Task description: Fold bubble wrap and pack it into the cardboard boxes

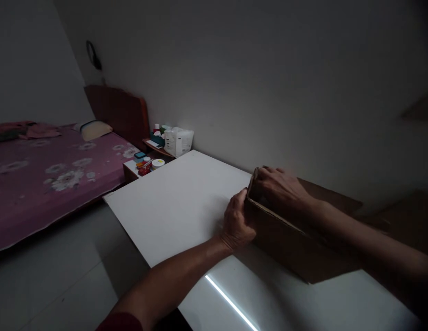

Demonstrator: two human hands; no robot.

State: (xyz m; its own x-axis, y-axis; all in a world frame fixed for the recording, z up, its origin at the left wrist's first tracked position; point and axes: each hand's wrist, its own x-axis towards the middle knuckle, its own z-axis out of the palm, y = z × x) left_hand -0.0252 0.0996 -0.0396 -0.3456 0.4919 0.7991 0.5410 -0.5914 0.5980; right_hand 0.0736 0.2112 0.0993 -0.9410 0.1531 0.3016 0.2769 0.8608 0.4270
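Note:
A brown cardboard box (296,243) stands at the right of the white table, its top open towards me. My left hand (237,221) is closed on the box's near left corner from outside, fingers along the end wall and fingertips at the top edge. Over the same end, my right hand (281,186) reaches into the opening with bent fingers pressed at the far corner of the rim. The box walls hide some of its fingertips. What lies inside the box is too dark to make out.
The white table (179,197) runs along a grey wall, with a bright light reflection near its front. Beyond its left end, a bedside cabinet (131,171) carries jars, small packets and a white plastic pack (179,141). A bed (62,170) with a purple floral sheet stands farther left.

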